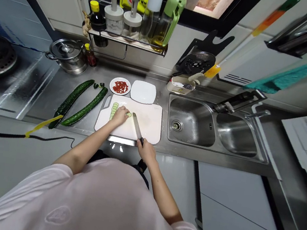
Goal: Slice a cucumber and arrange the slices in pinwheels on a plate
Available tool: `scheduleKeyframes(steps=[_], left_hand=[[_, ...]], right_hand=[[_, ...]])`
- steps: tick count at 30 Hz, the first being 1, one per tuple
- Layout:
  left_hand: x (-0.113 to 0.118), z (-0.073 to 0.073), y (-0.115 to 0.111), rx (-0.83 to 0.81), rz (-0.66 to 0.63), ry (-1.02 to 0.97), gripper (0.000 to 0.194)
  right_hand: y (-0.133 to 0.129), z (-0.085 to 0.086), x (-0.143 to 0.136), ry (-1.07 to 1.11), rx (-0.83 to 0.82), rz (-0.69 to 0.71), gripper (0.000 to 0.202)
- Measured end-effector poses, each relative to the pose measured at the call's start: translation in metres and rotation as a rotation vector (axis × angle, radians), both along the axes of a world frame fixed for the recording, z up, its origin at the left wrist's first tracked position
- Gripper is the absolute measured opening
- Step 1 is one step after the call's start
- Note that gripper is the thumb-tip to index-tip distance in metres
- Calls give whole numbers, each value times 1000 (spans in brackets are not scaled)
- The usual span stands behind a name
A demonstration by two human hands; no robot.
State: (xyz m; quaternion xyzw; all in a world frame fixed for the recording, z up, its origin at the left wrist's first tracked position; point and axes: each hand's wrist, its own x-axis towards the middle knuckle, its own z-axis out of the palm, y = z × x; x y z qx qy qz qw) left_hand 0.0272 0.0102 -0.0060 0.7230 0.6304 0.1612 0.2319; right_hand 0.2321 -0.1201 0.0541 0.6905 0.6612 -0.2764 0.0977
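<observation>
On the white cutting board [151,120], my left hand [120,116] is closed over cucumber, with a pale green cucumber slice [129,114] showing at its fingertips. A row of overlapping cucumber slices [114,108] lies on the board just left of that hand. My right hand [147,152] grips the black handle of a kitchen knife [137,126]. The blade slants up and left across the board, its tip a short way right of my left fingertips. What my left palm covers is hidden.
Two whole cucumbers [86,109] lie left of the board, with cut cucumber ends [96,85] above them. Behind the board are a plate of chopped red pieces [120,86] and a white plate [143,92]. A double sink [193,121] is on the right, a lidded pot [68,57] back left.
</observation>
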Motion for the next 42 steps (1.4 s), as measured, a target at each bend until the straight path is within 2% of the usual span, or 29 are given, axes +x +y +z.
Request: scheduleKeyframes(steps=[9, 14, 16, 19, 24, 29, 34, 39, 42], left_hand=[[4, 10, -5, -62, 116, -119, 10], [2, 11, -38, -86, 212, -309, 10], [-5, 9, -57, -90, 249, -323, 12], [-21, 4, -82, -107, 384, -275, 16], [-50, -3, -95, -75, 528, -249, 17], [-58, -6, -88, -35, 542, -249, 15], [-57, -6, -86, 1, 486, -98, 13], [-61, -12, -86, 81, 420, -20, 13], [-62, -17, -86, 101, 409, -31, 14]], right_hand=[[10, -2, -4, 2, 4, -9, 48], [11, -4, 1, 12, 14, -18, 50], [12, -3, 2, 18, 5, -22, 51], [13, -2, 3, 21, 0, -27, 51], [14, -6, 5, 32, 19, -35, 49], [17, -15, 14, 52, 80, -96, 48], [25, -25, 35, 100, 141, -248, 47], [36, -38, 60, 259, 106, -406, 50], [44, -47, 70, 360, 106, -451, 55]])
